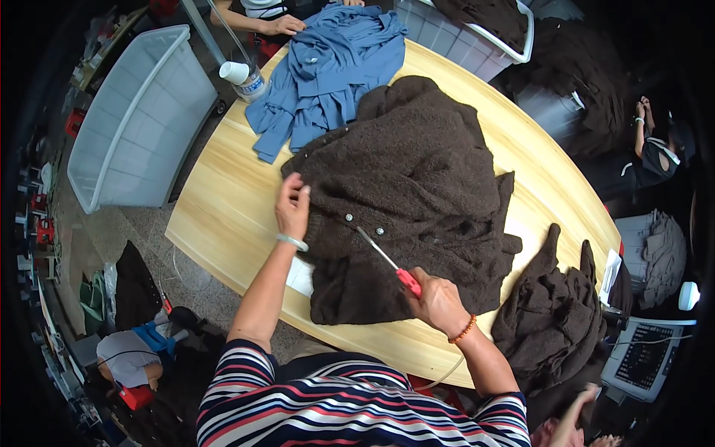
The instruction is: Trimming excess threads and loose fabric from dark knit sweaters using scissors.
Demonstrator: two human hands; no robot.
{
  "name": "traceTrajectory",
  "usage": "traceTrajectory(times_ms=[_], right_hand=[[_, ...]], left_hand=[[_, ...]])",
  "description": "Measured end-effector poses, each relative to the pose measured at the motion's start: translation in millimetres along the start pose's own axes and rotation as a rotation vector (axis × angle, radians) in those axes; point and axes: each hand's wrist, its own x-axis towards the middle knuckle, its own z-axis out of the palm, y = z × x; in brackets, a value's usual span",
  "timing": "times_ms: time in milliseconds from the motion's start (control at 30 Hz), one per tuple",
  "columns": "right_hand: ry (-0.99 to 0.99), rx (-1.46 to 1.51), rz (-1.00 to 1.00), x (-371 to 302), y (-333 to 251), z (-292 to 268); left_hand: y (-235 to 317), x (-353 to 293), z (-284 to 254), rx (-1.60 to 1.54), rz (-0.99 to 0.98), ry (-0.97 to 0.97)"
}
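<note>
While right grip (441,304) clasps red-handled tool (407,280), left grip (293,208) unclenched by brown garment (421,167); bottle (254,86) blue-labelled.

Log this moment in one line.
left hand: at left edge of brown garment | right hand: holding red-handled tool, tip near two buttons | blue fabric: far side of table

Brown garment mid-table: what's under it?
The wooden table supports the brown garment; a flat white piece shows by its left edge. Anything else underneath is covered and unseen.
</note>
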Motion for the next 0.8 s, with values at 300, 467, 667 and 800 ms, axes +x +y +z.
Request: traceTrajectory(times_ms=[300, 467, 667, 800], right_hand=[[0.043, 0.038, 0.149, -27.0, 3.6, -4.8], [0.204, 0.105, 0.22, -47.3, 17.7, -24.9], [0.384, 0.134, 0.225, -66.1, 31.1, -65.6], [0.315, 0.095, 0.251, -75.0, 54.8, -62.6]], left_hand=[[-2.4, 55.0, 17.8, 0.265, 0.065, -0.332], [84.2, -4.7, 17.5, 0.001, 0.389, -0.466], [157.7, -176.8, 54.5, -0.047, 0.475, -0.959], [132.1, -210.5, 74.3, 0.097, 0.555, -0.844]])
